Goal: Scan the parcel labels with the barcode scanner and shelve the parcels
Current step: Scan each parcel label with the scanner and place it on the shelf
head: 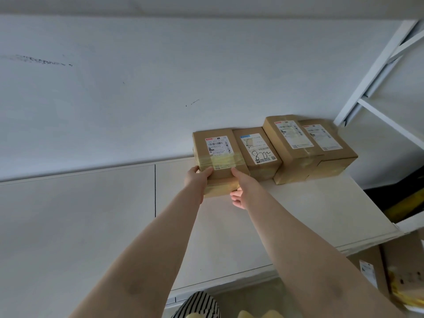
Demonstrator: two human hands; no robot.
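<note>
A brown cardboard parcel (218, 154), with a white barcode label and yellowish tape on top, sits at the left end of a row on the white top shelf (298, 214). My left hand (198, 177) grips its near left corner, fingers wrapped over the top edge. My right hand (238, 191) holds its near right end, one digit on the top edge and the rest against the front face. To its right stand a parcel marked "8732" (257, 150) and two more labelled parcels (291, 138), (325, 138). No barcode scanner is in view.
A white wall rises behind the shelf. The white metal shelf frame (378, 65) stands at the right. A dark and yellow object (403, 203) lies beyond the shelf's right end. More cardboard boxes (371, 269) sit on a lower level at the bottom right.
</note>
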